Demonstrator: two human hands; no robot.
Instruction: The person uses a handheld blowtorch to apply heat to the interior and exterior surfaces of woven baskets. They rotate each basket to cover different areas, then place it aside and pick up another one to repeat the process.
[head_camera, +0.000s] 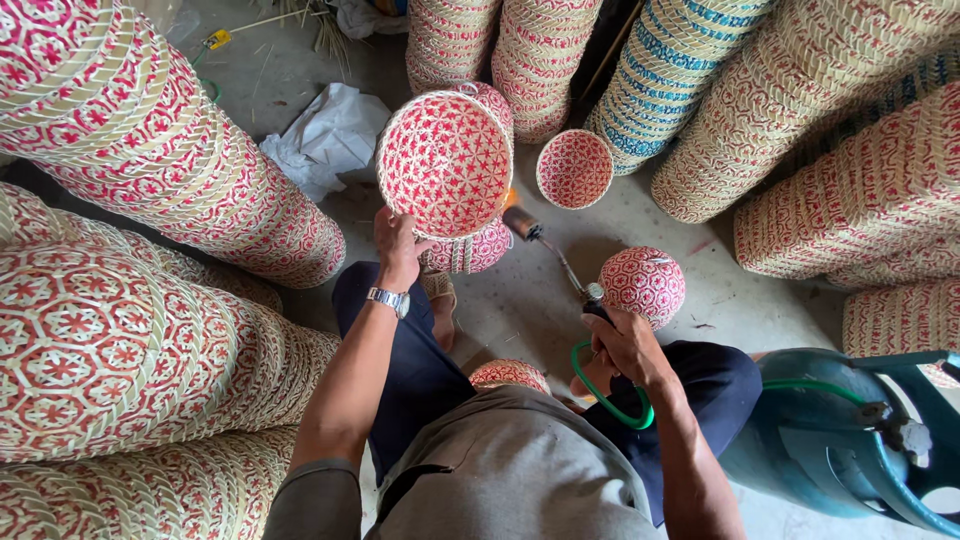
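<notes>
Left hand (397, 243) gripping woven basket (445, 165), right hand (622, 342) gripping torch (560, 258)

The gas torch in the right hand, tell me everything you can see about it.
The gas torch is a thin metal wand with a dark burner head at its far end, where a small orange flame shows next to the red-and-cream woven basket that the left hand tilts up by its rim. It slants from that tip down to the right hand, which grips its handle end. A green hose loops from under that hand toward the blue-green gas cylinder at the right.
</notes>
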